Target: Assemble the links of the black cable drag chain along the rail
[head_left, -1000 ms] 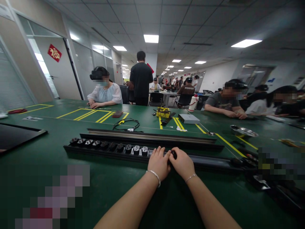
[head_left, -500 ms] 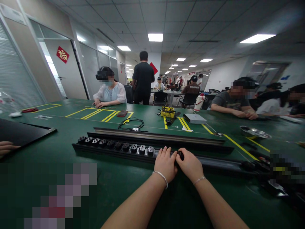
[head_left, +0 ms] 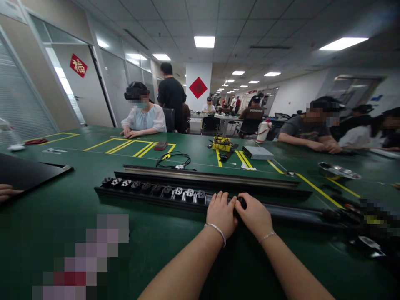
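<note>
A long black channel (head_left: 150,204) lies across the green table in front of me, with a row of socket modules (head_left: 189,195) in its left part. My left hand (head_left: 221,214) rests on the channel just right of the row, its fingers stretched over the far wall. Beside it, my right hand (head_left: 256,216) is closed in a pinch on a small black piece (head_left: 242,202) at the channel. Fingers hide most of that piece, so its kind is unclear. The thumbs of both hands are close together.
Behind the channel lies a second long black strip (head_left: 200,177). Farther back are a black cable (head_left: 173,158), a yellow item with wires (head_left: 221,143), a grey box (head_left: 258,153) and a metal bowl (head_left: 339,171). Co-workers sit across the table; another person's hand (head_left: 9,191) is at the left edge.
My hands keep nearly the same place on the channel, while the view has shifted slightly. In the background, the standing person appears farther left.
</note>
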Demonstrator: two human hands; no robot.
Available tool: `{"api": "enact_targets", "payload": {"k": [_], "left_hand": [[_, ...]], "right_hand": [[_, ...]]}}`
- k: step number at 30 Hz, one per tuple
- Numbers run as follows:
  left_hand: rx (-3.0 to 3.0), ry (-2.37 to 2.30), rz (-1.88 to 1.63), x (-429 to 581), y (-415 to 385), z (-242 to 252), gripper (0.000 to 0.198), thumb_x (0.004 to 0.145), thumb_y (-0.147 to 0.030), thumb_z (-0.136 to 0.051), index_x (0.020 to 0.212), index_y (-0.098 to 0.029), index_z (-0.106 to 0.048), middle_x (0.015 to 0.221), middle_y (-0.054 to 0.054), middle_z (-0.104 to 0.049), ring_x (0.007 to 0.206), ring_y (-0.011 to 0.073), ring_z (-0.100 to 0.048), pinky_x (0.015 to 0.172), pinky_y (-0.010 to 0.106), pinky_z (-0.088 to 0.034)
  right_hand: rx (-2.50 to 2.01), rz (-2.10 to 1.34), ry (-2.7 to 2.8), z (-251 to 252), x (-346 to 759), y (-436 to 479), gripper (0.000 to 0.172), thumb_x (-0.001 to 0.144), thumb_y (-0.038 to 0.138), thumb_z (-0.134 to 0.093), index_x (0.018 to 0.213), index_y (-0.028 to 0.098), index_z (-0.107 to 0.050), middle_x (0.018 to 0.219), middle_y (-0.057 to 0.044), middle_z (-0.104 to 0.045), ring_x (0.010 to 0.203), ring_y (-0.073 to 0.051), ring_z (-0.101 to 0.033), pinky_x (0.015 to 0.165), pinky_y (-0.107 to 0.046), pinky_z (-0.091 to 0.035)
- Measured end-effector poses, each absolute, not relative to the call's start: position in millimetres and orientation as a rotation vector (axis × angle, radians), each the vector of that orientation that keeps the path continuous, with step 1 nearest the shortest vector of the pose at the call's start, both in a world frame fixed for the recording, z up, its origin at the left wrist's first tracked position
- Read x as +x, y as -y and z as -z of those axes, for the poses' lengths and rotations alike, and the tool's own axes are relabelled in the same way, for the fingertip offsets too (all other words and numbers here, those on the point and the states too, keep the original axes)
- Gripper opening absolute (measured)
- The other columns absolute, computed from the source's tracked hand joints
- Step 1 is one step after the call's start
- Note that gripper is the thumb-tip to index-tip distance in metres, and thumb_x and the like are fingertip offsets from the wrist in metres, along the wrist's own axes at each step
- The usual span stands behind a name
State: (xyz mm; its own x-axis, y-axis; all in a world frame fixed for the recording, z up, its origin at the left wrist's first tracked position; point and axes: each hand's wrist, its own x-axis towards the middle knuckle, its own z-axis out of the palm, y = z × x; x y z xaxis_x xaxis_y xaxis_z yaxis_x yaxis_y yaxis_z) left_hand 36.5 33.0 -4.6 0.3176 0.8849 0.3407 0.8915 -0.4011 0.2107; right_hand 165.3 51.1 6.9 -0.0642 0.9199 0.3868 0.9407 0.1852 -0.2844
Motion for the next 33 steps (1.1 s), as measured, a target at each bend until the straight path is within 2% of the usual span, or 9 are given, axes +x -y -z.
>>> {"api": "enact_targets", "payload": {"k": [6, 27, 33], "left_hand": [[-2.534, 1.713, 0.648, 35.6, -34.3, 3.5, 0.056, 0.073, -0.034, -0.051, 0.128, -0.027, -0.038, 0.13, 0.006, -0.043, 0.122, 0.0248, -0.033, 0.105, 0.042, -0.021], [-2.536, 1.628, 0.602, 28.9, -38.8, -0.8, 0.061, 0.067, -0.036, -0.056, 0.126, -0.033, -0.04, 0.121, 0.005, -0.046, 0.114, 0.0251, -0.038, 0.101, 0.042, -0.023], [-2.526, 1.652, 0.573, 29.0, -34.4, -3.9, 0.06, 0.068, -0.039, -0.056, 0.126, -0.035, -0.038, 0.123, 0.005, -0.045, 0.116, 0.0262, -0.036, 0.101, 0.052, -0.017]], "right_hand": [[-1.714, 0.14, 2.013, -8.1, 163.3, -51.7, 0.018, 0.077, 0.028, -0.044, 0.087, 0.019, -0.057, 0.083, -0.004, -0.062, 0.079, -0.016, -0.055, 0.076, -0.026, -0.036], [-1.784, 0.086, 1.922, -10.5, 161.2, -51.4, 0.008, 0.075, 0.026, -0.045, 0.078, 0.021, -0.051, 0.073, -0.002, -0.059, 0.074, -0.016, -0.053, 0.066, -0.025, -0.032], [-1.806, 0.077, 1.931, -11.0, 161.1, -51.3, 0.007, 0.075, 0.025, -0.046, 0.077, 0.021, -0.051, 0.072, -0.002, -0.059, 0.075, -0.016, -0.053, 0.066, -0.024, -0.032]]}}
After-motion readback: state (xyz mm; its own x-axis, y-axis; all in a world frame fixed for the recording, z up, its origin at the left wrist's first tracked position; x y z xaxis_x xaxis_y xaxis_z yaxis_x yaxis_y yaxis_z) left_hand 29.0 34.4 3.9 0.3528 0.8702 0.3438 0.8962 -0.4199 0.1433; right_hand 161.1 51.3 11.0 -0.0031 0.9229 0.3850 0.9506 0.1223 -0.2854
